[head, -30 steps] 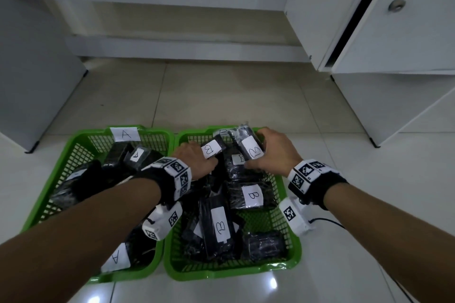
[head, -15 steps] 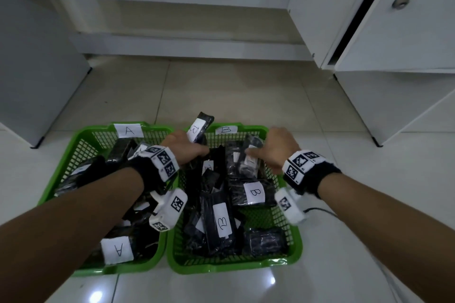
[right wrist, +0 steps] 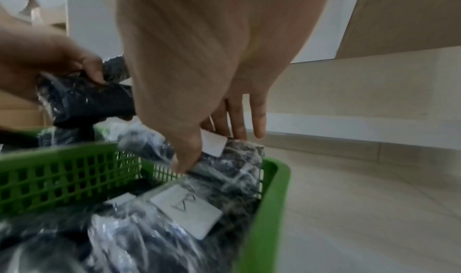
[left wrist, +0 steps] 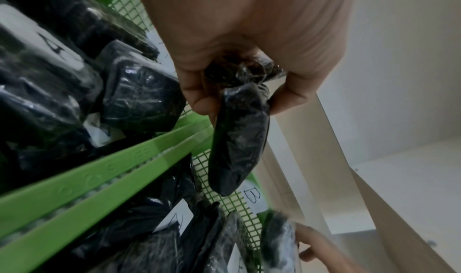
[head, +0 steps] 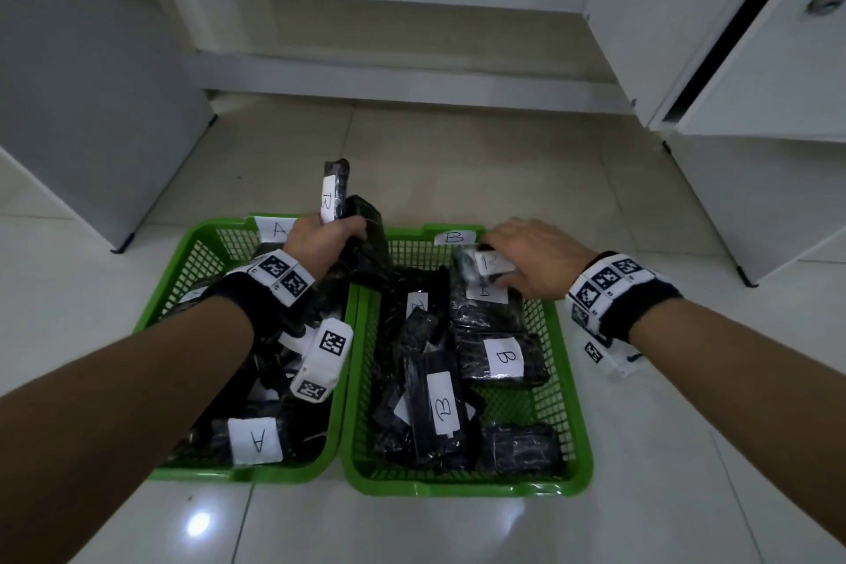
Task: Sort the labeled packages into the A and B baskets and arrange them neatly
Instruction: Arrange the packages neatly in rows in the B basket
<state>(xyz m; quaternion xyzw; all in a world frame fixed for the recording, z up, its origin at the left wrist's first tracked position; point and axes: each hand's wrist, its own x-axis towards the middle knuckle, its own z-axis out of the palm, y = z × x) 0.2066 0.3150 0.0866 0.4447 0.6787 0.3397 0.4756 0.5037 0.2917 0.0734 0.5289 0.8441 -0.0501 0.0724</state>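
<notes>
Two green baskets stand side by side on the floor: basket A [head: 183, 289] on the left, basket B [head: 581, 426] on the right. My left hand [head: 338, 229] [left wrist: 242, 100] grips two black wrapped packages above the baskets' far inner corner. One package [head: 336, 183] sticks up and shows a B label; the other package [head: 368, 238] [left wrist: 237, 139] hangs beside it. My right hand [head: 496, 261] [right wrist: 212, 149] lies with straight fingers on a labeled package [head: 462, 263] [right wrist: 237, 159] at the far end of basket B.
Basket B holds several more black packages, two with B labels [head: 503, 355] [head: 441, 403]. An A-labeled package [head: 256, 440] lies at basket A's near end. White cabinets [head: 91, 105] [head: 755, 60] flank the tiled floor [head: 458, 160] beyond the baskets.
My left hand has lifted its packages up out of basket B toward the far edge. My right hand has lowered its package to basket B's far end and flattened on it.
</notes>
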